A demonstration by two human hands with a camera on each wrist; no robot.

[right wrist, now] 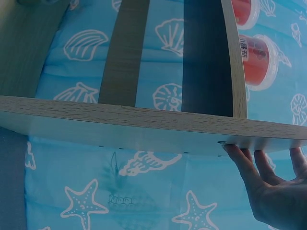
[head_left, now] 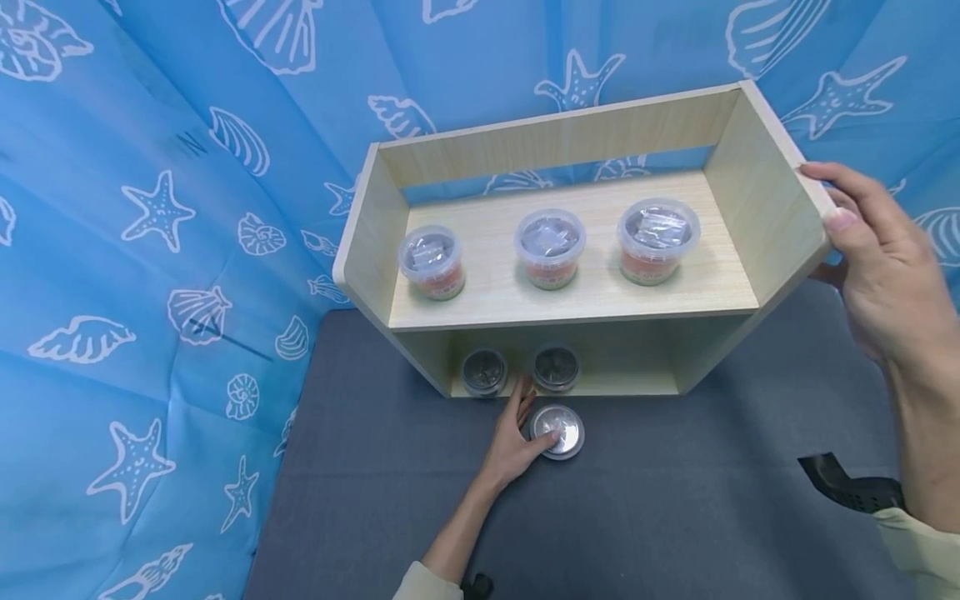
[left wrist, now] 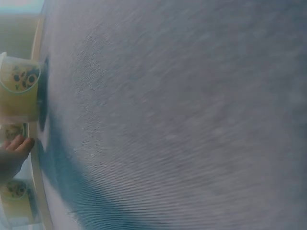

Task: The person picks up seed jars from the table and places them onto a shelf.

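My left hand (head_left: 516, 442) reaches in at the front of a pale wooden shelf unit (head_left: 551, 318). Its thumb lies over the lid of a round tub (head_left: 562, 423) on the dark cloth, while the straight fingers extend to the shelf's lower front edge. The left wrist view has this tub (left wrist: 21, 91) beside the fingers (left wrist: 21, 143), apart from them. Two lidded tubs, one left (head_left: 483, 372) and one right (head_left: 557, 367), stand in the lower compartment. Against the outer face of the unit's right side panel, my right hand (head_left: 885, 258) rests its fingertips (right wrist: 232, 151).
On the upper shelf stand three clear-lidded tubs with reddish sides: left (head_left: 433, 260), middle (head_left: 551, 247) and right (head_left: 657, 239). A blue shell-print curtain (head_left: 157, 333) hangs behind and to the left. Dark grey cloth (head_left: 675, 500) covers the table.
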